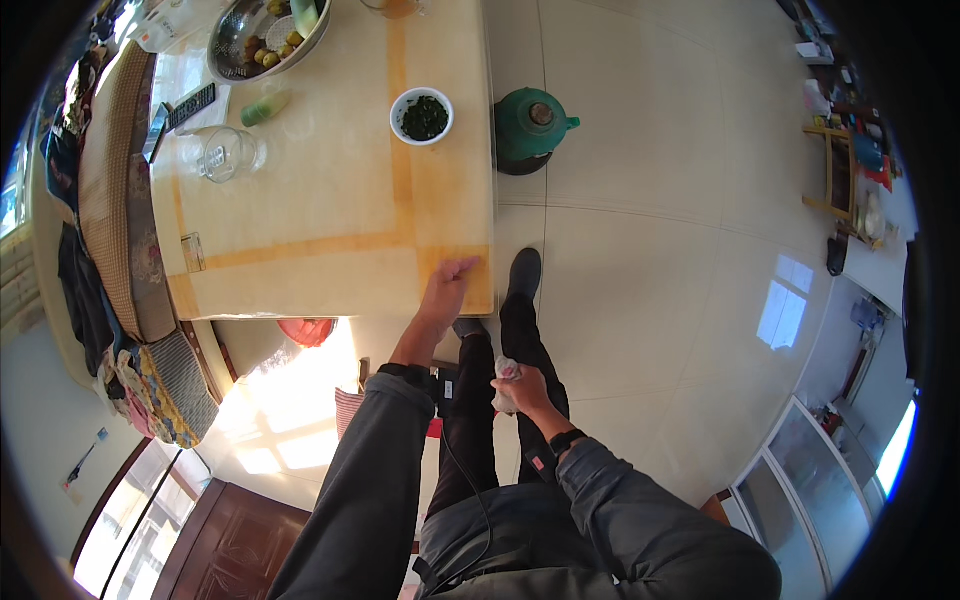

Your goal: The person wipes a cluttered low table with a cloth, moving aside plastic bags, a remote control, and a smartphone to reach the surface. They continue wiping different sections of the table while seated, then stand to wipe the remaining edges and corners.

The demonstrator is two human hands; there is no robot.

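My left hand [446,291] is over the near right corner of the yellowish tabletop [315,202], with at least one finger stretched out to the right. I see nothing in its grasp. Whether it touches the surface is hard to tell. My right hand [529,391] grips a crumpled whitish cloth [505,384] with a reddish patch, in front of my legs and beyond the table's edge. Farther up the table stands a white bowl [422,116] of dark green chopped leaves. A clear glass mug [225,155] is to the left of it.
A metal colander [225,56] of small round fruits or vegetables stands at the far left, near a green vegetable piece [265,109] and a remote control [191,106]. A green vessel [531,124] with a stopper is beside the table's right edge. A cable [480,495] hangs across my lap.
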